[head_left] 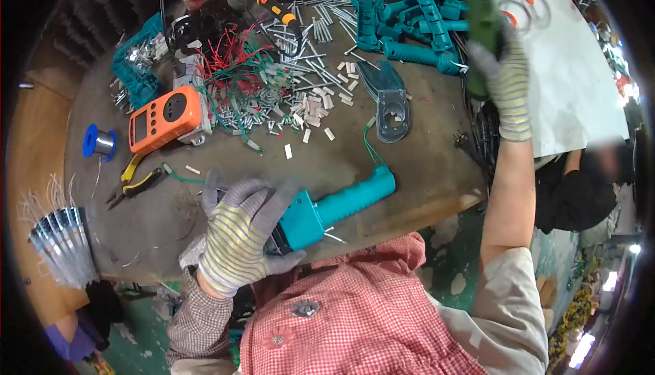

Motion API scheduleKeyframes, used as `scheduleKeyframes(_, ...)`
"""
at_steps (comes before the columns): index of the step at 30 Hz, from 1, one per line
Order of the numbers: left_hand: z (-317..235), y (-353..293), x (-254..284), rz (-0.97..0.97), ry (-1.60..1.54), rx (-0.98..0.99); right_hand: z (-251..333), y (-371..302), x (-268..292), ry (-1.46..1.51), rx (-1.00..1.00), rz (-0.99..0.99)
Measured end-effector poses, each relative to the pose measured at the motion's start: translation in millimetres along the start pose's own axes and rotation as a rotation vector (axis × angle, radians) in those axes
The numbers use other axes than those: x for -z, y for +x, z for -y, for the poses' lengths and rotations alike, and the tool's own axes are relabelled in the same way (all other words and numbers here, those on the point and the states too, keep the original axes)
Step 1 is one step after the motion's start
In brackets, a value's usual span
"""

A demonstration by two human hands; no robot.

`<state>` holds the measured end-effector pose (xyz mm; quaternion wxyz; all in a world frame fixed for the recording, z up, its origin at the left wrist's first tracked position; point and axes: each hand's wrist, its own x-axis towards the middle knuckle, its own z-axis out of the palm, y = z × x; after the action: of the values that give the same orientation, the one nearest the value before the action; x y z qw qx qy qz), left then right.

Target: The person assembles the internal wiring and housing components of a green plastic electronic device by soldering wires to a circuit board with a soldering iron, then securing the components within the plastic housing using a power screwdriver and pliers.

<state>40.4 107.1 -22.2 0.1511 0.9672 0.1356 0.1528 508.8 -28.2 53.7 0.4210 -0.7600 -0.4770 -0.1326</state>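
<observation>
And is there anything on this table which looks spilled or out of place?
Possibly the small pale blocks: they lie scattered loose, some apart from the pile, beside tangled red wires. Also, green wires stick out of the teal handle's end.

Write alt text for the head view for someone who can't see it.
A person's gloved left hand holds a teal tool housing at the workbench, while the gloved right hand grips a blurred green tool. Around lie screws, teal shell pieces, an orange multimeter and yellow-handled pliers.
</observation>
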Motion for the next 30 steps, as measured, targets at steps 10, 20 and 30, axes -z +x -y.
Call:
scheduleKeyframes(10, 1.0, 0.9, 4.6, 0.050, -0.032, 0.042, 82.9, -102.7, -45.6, 1.718, -0.582, -0.002)
scheduleKeyframes(20, 0.7, -0.5, 0.7, 0.003, 0.002, 0.040, 91.3, -149.6, -86.4, 2.077, -0.962, -0.194)
scheduleKeyframes(30, 3.9, -6.4, 0.2, 0.023, 0.019, 0.071, 98.0, -149.7, -95.7, 2.137, -0.891, -0.134)
